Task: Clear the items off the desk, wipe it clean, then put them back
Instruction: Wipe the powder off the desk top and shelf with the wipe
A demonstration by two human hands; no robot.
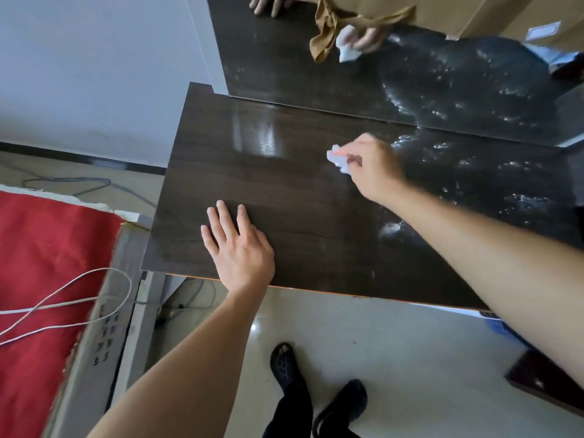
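The dark wood-grain desk (284,197) fills the middle of the head view, with nothing standing on its top. My right hand (371,167) is closed around a crumpled white tissue (336,159), which it presses onto the desk near the back centre. Pale dusty smears (493,172) cover the right part of the desktop. My left hand (240,245) lies flat on the desk near its front edge, fingers spread, holding nothing.
A mirror (316,64) stands along the back of the desk and reflects both hands and the tissue. To the left is a bed with a red cover (47,263) and a white cable (69,298). A power strip (106,335) hangs beside it. My feet in black sandals (286,365) stand on the light tiled floor.
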